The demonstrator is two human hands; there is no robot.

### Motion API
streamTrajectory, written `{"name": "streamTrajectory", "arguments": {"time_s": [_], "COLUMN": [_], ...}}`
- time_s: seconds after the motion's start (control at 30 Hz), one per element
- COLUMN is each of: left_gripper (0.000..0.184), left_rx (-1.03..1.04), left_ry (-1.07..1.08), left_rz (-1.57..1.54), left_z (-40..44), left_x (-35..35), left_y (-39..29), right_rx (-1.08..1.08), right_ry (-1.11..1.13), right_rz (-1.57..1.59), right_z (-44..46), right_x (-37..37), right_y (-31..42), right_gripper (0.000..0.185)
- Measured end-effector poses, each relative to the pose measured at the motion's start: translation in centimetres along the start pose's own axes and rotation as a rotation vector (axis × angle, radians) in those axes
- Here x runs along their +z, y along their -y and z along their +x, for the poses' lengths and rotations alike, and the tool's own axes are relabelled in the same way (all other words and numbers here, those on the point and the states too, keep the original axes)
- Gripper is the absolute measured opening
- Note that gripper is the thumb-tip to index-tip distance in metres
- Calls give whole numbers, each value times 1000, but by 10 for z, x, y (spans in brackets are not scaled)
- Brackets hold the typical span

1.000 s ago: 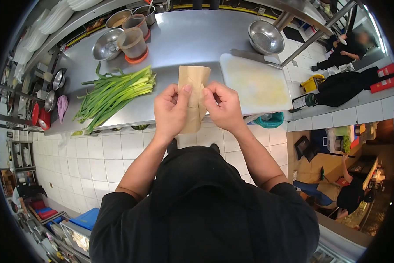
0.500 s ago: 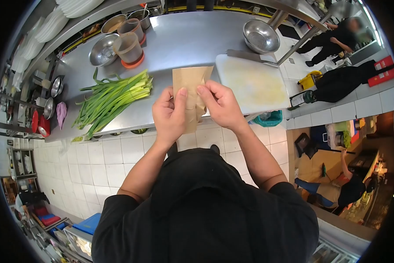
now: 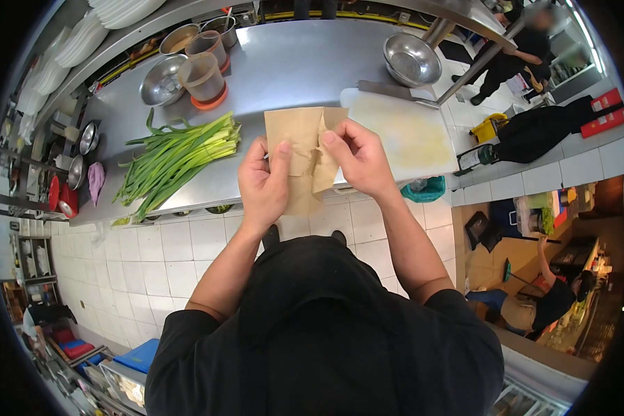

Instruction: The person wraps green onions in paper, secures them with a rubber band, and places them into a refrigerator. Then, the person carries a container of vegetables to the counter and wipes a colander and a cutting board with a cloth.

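Observation:
A creased piece of brown paper point(image 3: 299, 139) is held up between my two hands, above the front edge of the steel counter. My left hand point(image 3: 265, 182) pinches its left side, thumb on the near face. On the right side, my right hand point(image 3: 359, 156) grips the paper near a ragged, folded-back edge. The paper looks split or unfolded down its right half; whether it is a bag or a sheet I cannot tell. To the left lies a bunch of green leafy stalks point(image 3: 187, 156), like leeks. A white cutting board point(image 3: 402, 135) is behind my right hand.
A knife point(image 3: 388, 90) lies along the board's far edge. Metal bowls point(image 3: 412, 59) and plastic tubs point(image 3: 203, 76) stand on the steel counter point(image 3: 305, 62). A teal-lined bin point(image 3: 426, 188) sits below. Other people point(image 3: 523, 55) are on the right.
My hands have moved apart, and the paper is spread wider, its right part pulled open with a ragged edge showing. A person at the upper right has shifted position.

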State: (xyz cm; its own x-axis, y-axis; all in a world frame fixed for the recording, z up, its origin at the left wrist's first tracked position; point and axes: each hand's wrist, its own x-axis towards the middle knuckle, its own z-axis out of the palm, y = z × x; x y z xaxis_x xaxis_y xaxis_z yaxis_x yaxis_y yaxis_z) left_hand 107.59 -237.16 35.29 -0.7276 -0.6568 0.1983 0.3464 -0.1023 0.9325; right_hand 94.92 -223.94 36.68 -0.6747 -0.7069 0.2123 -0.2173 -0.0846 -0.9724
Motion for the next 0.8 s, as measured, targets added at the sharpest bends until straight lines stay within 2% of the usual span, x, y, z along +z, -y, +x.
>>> {"name": "streamTrajectory", "arguments": {"time_s": [0.07,0.13,0.17,0.23,0.27,0.33,0.47,0.57,0.63,0.67,0.73,0.77,0.8], "left_gripper": [18,18,18,22,22,22,22,22,24,24,26,26,27], "left_rx": [18,60,61,-68,-66,-133,-141,-112,-70,-70,6,6,20], "left_ry": [44,110,109,103,101,42,63,23,-5,-5,-33,-33,-56], "left_rz": [1,202,203,185,186,6,61,54,77,77,181,181,185], "left_z": [1,3,5,10,12,15,18,21,24,24,23,23,23], "left_x": [2,8,6,1,-1,-3,-4,-3,-3,-2,2,3,5], "left_y": [-4,-11,-11,-11,-12,-14,-16,-17,-16,-16,-16,-16,-15], "right_rx": [0,-64,-65,-97,-98,8,52,82,116,116,123,123,8], "right_ry": [19,30,31,77,80,30,66,13,201,201,299,300,171], "right_rz": [-38,-185,-184,-145,-144,-11,-8,85,-121,-121,-387,-386,-533], "right_z": [1,1,0,-1,-1,-4,-2,-2,-4,-6,-13,-18,-22], "right_x": [1,4,4,4,3,-1,-8,-10,-15,-13,-4,3,11], "right_y": [3,8,8,6,3,-4,-2,6,7,9,18,23,28], "right_gripper": [28,24,24,22,22,24,24,31,44,44,44,44,46]}}
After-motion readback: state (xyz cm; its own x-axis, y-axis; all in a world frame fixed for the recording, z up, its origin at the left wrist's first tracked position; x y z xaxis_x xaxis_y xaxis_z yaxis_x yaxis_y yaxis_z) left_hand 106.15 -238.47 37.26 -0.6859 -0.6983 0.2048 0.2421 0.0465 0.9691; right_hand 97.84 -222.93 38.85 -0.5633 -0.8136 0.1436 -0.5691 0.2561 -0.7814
